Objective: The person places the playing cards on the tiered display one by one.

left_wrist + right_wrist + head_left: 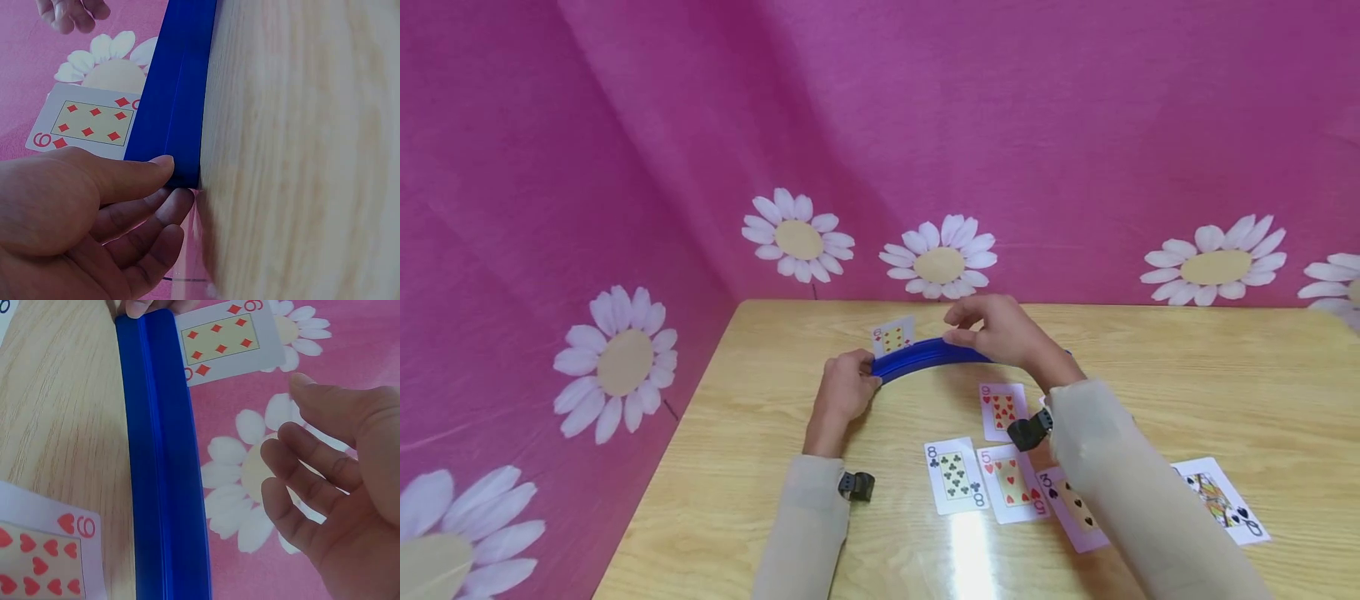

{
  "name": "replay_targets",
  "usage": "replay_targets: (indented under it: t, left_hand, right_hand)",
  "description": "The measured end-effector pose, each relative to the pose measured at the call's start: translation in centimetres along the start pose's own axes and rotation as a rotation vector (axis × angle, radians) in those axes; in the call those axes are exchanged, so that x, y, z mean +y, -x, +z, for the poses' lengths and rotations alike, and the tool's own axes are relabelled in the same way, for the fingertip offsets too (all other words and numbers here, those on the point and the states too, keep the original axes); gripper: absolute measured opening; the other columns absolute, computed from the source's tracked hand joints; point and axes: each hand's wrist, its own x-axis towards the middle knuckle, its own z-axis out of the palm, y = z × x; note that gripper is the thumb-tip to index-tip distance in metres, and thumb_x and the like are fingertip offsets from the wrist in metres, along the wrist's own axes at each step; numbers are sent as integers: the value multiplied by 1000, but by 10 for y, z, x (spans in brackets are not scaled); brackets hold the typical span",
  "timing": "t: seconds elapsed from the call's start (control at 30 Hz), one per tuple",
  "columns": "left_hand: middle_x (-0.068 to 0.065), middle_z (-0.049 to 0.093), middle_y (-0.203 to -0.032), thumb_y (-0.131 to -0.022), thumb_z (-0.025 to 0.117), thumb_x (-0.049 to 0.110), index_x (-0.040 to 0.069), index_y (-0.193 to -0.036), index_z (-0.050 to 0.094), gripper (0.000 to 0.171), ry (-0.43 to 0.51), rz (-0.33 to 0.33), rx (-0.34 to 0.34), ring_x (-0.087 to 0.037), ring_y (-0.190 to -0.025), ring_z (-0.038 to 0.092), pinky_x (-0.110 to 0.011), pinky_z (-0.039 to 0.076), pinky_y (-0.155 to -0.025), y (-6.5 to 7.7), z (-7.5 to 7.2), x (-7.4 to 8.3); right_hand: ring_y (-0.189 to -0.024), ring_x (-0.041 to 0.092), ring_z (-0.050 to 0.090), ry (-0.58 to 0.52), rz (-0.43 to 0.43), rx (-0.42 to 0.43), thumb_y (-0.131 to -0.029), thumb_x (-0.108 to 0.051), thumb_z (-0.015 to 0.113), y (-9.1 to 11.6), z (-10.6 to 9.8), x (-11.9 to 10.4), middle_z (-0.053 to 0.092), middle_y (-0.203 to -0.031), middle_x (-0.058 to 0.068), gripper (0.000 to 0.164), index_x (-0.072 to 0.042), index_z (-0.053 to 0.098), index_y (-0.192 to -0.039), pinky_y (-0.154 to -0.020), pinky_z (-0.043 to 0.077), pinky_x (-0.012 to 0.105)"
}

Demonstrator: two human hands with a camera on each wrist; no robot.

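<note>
A long, curved blue card holder (928,355) stands near the back of the table. My left hand (842,390) pinches its left end, thumb on the front face (164,161) and the other fingers curled at the end. The six of diamonds (892,337) stands upright in the holder's slot, close to that hand. Above the holder's middle hovers my right hand (1000,332), its fingers loosely bent. In the right wrist view nothing lies between the thumb and fingers of the right hand (344,469). The right forearm hides part of the holder's right end.
Face up on the wooden table (715,500) lie the nine of hearts (1002,414), eight of clubs (955,477), five of hearts (1011,483), three of spades (1071,507) and a queen of spades (1221,500). The right sleeve partly covers some cards. A pink flowered cloth (1045,150) hangs behind.
</note>
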Motion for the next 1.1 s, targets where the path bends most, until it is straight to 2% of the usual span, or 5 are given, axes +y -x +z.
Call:
replay_targets:
  t: [0.23, 0.37, 0.53, 0.8, 1.1]
  left_hand:
    - [-17, 71, -100, -88, 74, 0, -6, -119, 68, 32, -2, -10, 3, -23, -92, 68, -37, 54, -85, 1, 0, -1]
    - [-17, 71, -102, -88, 74, 1, -5, -120, 67, 33, -12, -15, 1, -23, -93, 68, -37, 54, -86, 1, -1, -1]
    - [-17, 70, -103, -89, 74, 0, -6, -120, 67, 33, -1, -21, 1, -24, -94, 68, -37, 54, -86, 0, -2, 0]
    - [-16, 71, -101, -88, 74, 1, -5, -118, 68, 31, -10, -20, 4, -24, -92, 66, -38, 54, -85, 2, -1, 1]
    - [-16, 70, -102, -89, 73, 1, -5, -120, 67, 32, 0, -31, 1, -24, -92, 66, -39, 54, -85, 3, 1, 3]
  right_hand:
    - [-93, 25, 65, 2, 15, -7, -89, -12, 76, 13, -4, 6, 70, -98, 7, 18, -3, 73, -104, -82, 53, 44]
    - [-91, 25, 66, 12, -39, 2, -88, -8, 76, 19, -8, 10, 71, -100, 12, 17, 0, 72, -102, -81, 53, 45]
    - [-87, 22, 64, 28, -71, 6, -88, -5, 76, 26, -14, 13, 70, -96, 8, 11, -3, 73, -98, -78, 52, 42]
    - [-81, 20, 60, 51, -50, -8, -87, -4, 76, 40, -22, 20, 68, -91, 3, 12, -3, 73, -98, -73, 51, 39]
    - [-82, 21, 57, 75, 37, -32, -87, -5, 76, 55, -33, 29, 68, -90, 2, 16, -3, 72, -102, -75, 49, 39]
